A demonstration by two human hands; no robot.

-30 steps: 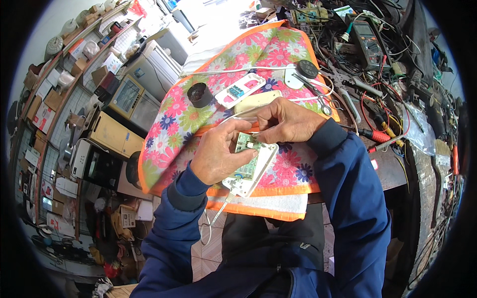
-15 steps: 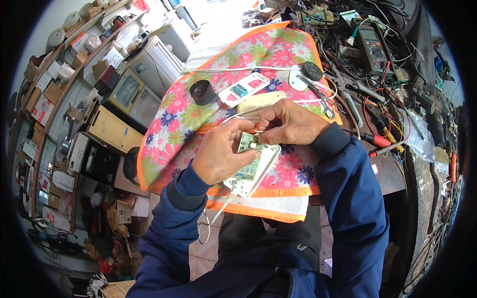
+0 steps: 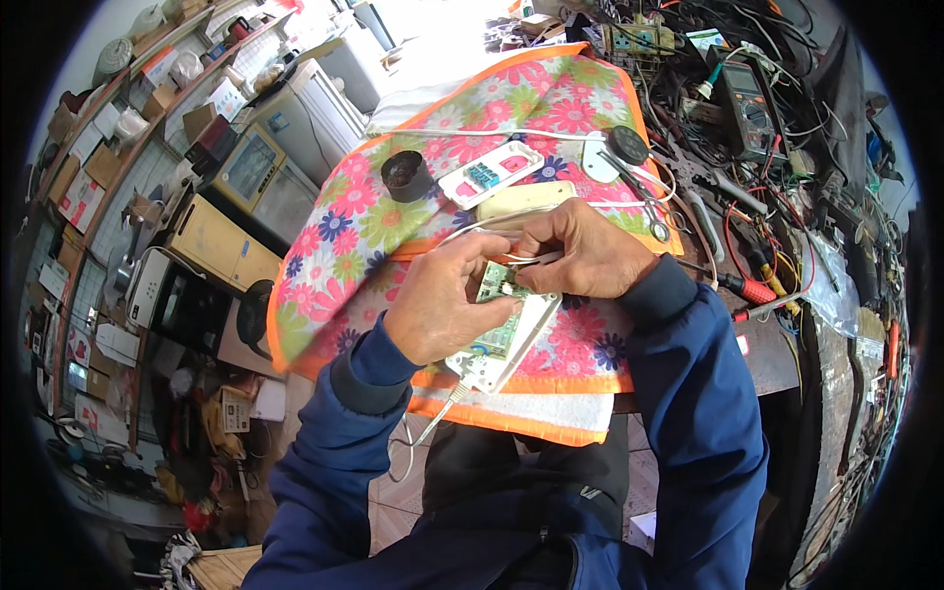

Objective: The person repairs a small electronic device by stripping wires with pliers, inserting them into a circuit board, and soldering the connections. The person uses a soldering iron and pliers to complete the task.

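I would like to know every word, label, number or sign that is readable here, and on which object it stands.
No text is clear enough to quote.
Multimeter: dial markings, too small to read.
Red-and-white box on the left shelves: print, blurred.
Dark trousers: small white mark, not legible.
Green circuit board in the left hand: any markings are too small.

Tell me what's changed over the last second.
Very little: the camera view has turned slightly, and more of the pale wire shows between the right hand's finger and thumb. Nothing was visibly picked up or let go. The left hand still holds the circuit board at the white case; the black cup stays on the flowered cloth.
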